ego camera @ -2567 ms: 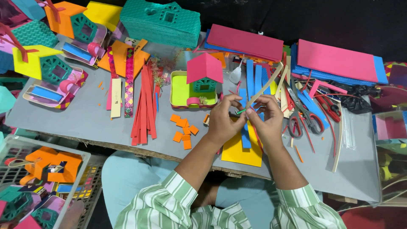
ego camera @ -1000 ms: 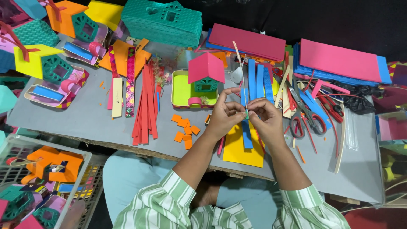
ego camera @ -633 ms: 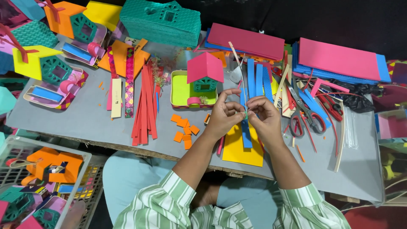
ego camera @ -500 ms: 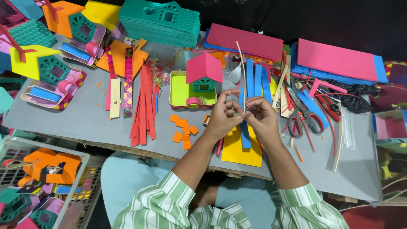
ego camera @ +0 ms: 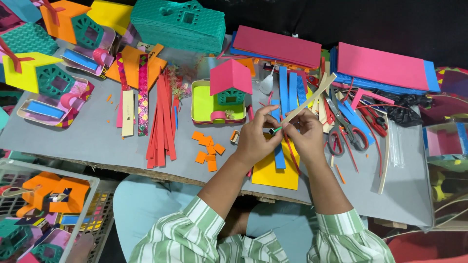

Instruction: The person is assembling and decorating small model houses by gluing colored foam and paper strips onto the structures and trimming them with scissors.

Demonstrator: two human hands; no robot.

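Green piece (ego camera: 277, 129) mostly hidden between hands (ego camera: 282, 134).

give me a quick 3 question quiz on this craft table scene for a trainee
1. True or false: the left hand and right hand are together holding a pale strip above the table.
2. Multiple choice: what colour is the roof of the small house on the lime green tray? A) yellow B) pink C) orange
3. Short answer: which cutting tool lies just right of the right hand?

Key
1. True. Both hands pinch the strip's lower end, along with a small green piece.
2. B, pink.
3. The scissors, lying flat on the grey table.
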